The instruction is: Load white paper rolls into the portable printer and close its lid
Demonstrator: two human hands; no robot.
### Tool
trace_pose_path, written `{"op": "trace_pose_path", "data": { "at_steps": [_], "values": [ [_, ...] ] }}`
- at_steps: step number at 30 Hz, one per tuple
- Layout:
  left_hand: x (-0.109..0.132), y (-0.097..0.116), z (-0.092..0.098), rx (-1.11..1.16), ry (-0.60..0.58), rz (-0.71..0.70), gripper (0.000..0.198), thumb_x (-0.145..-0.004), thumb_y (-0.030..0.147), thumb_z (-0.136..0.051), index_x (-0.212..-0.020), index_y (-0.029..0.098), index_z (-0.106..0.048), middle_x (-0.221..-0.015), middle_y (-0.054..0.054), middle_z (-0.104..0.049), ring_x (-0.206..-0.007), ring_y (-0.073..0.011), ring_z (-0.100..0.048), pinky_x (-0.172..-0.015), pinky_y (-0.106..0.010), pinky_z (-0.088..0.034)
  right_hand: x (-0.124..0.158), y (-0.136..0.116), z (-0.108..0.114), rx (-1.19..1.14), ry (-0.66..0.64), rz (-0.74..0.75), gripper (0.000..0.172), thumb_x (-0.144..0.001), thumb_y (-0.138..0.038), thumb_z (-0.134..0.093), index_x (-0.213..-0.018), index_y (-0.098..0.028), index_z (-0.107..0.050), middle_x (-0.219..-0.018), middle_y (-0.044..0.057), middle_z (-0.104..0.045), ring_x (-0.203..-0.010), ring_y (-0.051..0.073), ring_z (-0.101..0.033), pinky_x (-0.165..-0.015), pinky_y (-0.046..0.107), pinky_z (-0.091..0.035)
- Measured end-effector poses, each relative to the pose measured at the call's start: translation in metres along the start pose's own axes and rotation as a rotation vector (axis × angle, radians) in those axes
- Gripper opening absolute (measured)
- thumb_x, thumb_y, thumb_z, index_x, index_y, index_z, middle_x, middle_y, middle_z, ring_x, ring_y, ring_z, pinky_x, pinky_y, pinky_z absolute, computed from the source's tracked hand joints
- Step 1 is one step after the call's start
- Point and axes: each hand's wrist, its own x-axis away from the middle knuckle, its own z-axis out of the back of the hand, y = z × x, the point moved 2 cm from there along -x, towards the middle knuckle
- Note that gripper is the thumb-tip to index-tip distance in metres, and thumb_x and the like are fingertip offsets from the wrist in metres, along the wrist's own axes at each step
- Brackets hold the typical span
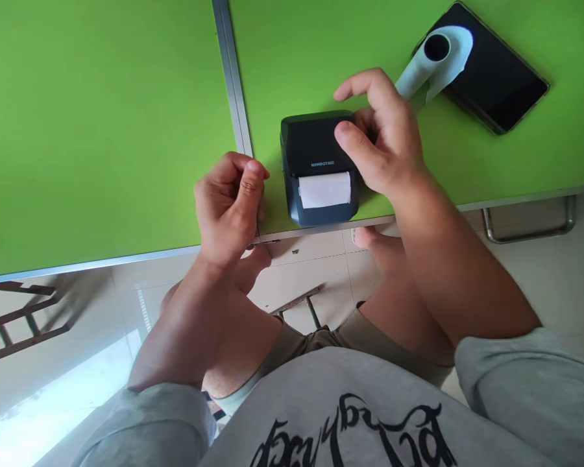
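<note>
A small dark label printer (316,146) stands near the front edge of the green table, with a white label (325,190) sticking out of its front slot. Left of the printer, my left hand (231,201) is closed, its thumb pressed against the curled fingers; whatever it may hold is hidden. My right hand (387,133) is at the printer's right side, thumb over the top right corner and index finger raised and bent apart from it. Nothing shows between that thumb and index finger; its lower fingers are partly hidden.
Behind my right hand, a roll of pale paper (413,71) stands beside and partly over a black tablet (501,78). A metal seam (233,84) crosses the green table (102,130). Metal stool frames (530,237) show below the table edge.
</note>
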Motion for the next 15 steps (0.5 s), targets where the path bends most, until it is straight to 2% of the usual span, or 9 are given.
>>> {"op": "trace_pose_path", "data": {
  "at_steps": [3, 5, 10, 12, 15],
  "values": [
    [0.0, -0.001, 0.0, -0.047, 0.026, -0.013, 0.057, -0.094, 0.056, -0.063, -0.056, 0.019, -0.043, -0.044, 0.005, -0.035, -0.036, -0.0039, -0.034, -0.034, -0.027, -0.017, 0.0, 0.0, 0.001, 0.019, -0.008, -0.041, 0.028, -0.086, -0.048, -0.057, -0.107, -0.03, -0.055, -0.054, -0.007, -0.029, -0.05, 0.013, -0.036, -0.057, 0.03, -0.033],
    [0.0, -0.001, -0.001, -0.007, 0.032, -0.028, 0.062, -0.094, 0.058, -0.061, -0.054, 0.019, -0.035, -0.045, 0.005, -0.03, -0.037, -0.0037, -0.032, -0.034, -0.027, -0.016, 0.001, -0.002, 0.004, -0.047, -0.036, -0.034, 0.031, -0.086, -0.049, -0.058, -0.11, -0.029, -0.054, -0.055, -0.007, -0.03, -0.051, 0.013, -0.035, -0.056, 0.03, -0.03],
    [0.0, -0.003, -0.002, 0.094, 0.07, -0.015, 0.045, -0.093, 0.053, -0.066, -0.07, 0.021, -0.044, -0.054, 0.006, -0.034, -0.042, -0.0049, -0.027, -0.036, -0.027, -0.016, 0.002, -0.003, 0.015, -0.225, -0.324, -0.084, 0.061, -0.074, -0.041, -0.076, -0.128, -0.025, -0.051, -0.067, -0.007, -0.039, -0.059, 0.011, -0.038, -0.054, 0.028, -0.026],
    [0.0, -0.005, -0.001, 0.031, 0.051, 0.002, 0.047, -0.094, 0.054, -0.065, -0.068, 0.021, -0.043, -0.053, 0.006, -0.033, -0.043, -0.0062, -0.025, -0.038, -0.029, -0.016, 0.002, -0.001, 0.019, -0.228, -0.355, -0.121, 0.069, -0.069, -0.035, -0.081, -0.13, -0.025, -0.051, -0.071, -0.006, -0.041, -0.063, 0.011, -0.04, -0.055, 0.028, -0.028],
    [-0.004, -0.004, -0.001, -0.129, 0.005, -0.029, 0.055, -0.093, 0.047, -0.066, -0.058, 0.02, -0.033, -0.049, 0.005, -0.029, -0.045, -0.0071, -0.022, -0.042, -0.031, -0.015, 0.001, -0.001, 0.019, -0.269, -0.336, -0.157, 0.07, -0.066, -0.03, -0.083, -0.128, -0.024, -0.053, -0.069, -0.008, -0.042, -0.062, 0.01, -0.04, -0.055, 0.026, -0.028]
  ]
}}
